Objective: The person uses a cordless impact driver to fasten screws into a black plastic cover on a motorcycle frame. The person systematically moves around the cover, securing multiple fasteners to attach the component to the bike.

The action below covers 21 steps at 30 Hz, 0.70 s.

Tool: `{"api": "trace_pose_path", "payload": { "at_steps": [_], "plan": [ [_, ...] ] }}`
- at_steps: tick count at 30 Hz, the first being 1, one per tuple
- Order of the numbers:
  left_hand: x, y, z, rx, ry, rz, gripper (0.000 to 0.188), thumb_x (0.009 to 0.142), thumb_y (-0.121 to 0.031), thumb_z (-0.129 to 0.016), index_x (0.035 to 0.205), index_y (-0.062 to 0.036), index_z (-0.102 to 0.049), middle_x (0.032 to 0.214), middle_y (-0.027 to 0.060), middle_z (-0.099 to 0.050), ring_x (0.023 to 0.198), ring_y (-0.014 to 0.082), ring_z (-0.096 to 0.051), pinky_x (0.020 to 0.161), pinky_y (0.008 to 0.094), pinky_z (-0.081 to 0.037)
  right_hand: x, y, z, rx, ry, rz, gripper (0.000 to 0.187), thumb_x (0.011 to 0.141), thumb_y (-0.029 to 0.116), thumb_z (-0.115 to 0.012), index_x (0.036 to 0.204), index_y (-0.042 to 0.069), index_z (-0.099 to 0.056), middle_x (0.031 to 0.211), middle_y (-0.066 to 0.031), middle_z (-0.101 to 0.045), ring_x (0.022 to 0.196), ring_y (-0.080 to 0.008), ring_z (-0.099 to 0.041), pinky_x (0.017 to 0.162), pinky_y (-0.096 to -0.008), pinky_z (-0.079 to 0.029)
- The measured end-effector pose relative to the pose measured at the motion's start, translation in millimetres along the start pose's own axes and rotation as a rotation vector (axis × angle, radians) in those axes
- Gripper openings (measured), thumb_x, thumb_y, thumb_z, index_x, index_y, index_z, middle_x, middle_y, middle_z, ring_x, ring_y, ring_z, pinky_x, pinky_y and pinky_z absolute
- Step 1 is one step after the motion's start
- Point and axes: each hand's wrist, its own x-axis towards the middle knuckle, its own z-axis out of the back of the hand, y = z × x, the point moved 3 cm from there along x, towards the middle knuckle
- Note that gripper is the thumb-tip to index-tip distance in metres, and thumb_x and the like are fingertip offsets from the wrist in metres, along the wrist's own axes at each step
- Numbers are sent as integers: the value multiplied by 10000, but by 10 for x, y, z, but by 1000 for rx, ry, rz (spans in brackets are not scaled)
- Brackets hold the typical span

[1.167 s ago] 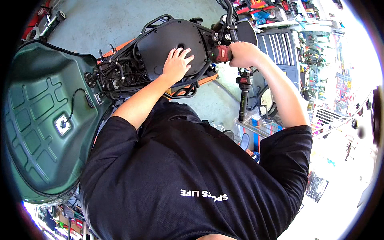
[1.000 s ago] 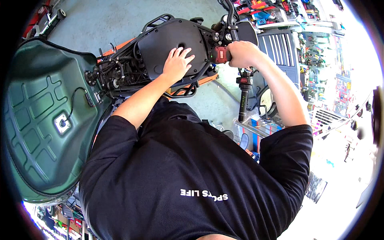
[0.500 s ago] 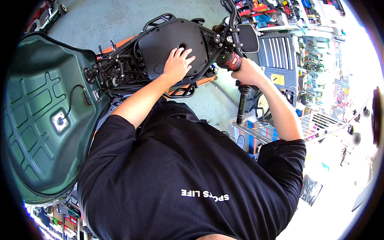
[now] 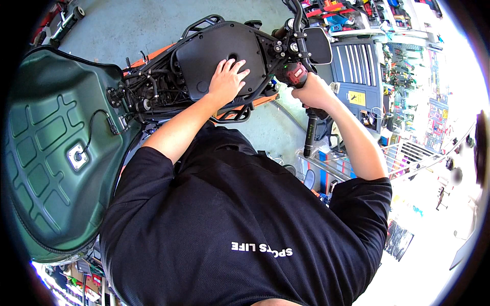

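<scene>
My left hand lies on a broad black cover, its fingers spread near a round hole in the panel. That cover sits in the middle of a stripped motorcycle, with the frame and wiring exposed at its left end. My right hand is wrapped round the grip of a red-and-black power drill, just below the handlebar. The drill's front end points up and left, toward the steering head; whether its tip touches anything is hidden. A black handlebar grip shows below my right wrist.
A large green moulded shell with a cable and a metal plate stands at the left. Beyond the handlebar is a grey tool cabinet. A metal wire rack is near my right elbow. Orange supports show under the motorcycle.
My right hand and the drill have shifted very slightly left and down. My left hand stays on the cover. The view has moved a little.
</scene>
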Motion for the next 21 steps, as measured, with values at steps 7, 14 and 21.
{"api": "trace_pose_path", "payload": {
  "at_steps": [7,14,21],
  "plan": [
    [187,-57,183,-381,-92,42,395,1088,-341,-726,1430,-154,-789,1542,93,-673,1448,334,-593,1271,486,-406,-36,195,39,-261,-18,54,388,866,285,-773,1061,-48,-811,1123,-312,-813,1068,-473,-805,973,-532,-649],
    [661,-576,1167,-1084,-80,-117,472,1140,-472,-697,1331,-41,-721,1093,68,-749,934,134,-693,873,325,-585,44,523,103,-431,69,115,350,893,213,-700,1123,-16,-831,1146,-251,-838,1131,-388,-821,989,-498,-657],
    [733,-572,1172,-981,-137,-154,286,1133,-311,-685,1093,-28,-701,861,55,-687,739,142,-624,725,326,-526,68,492,59,-343,62,168,247,859,163,-669,903,-38,-807,857,-205,-830,879,-348,-850,843,-467,-680]
  ]
}}
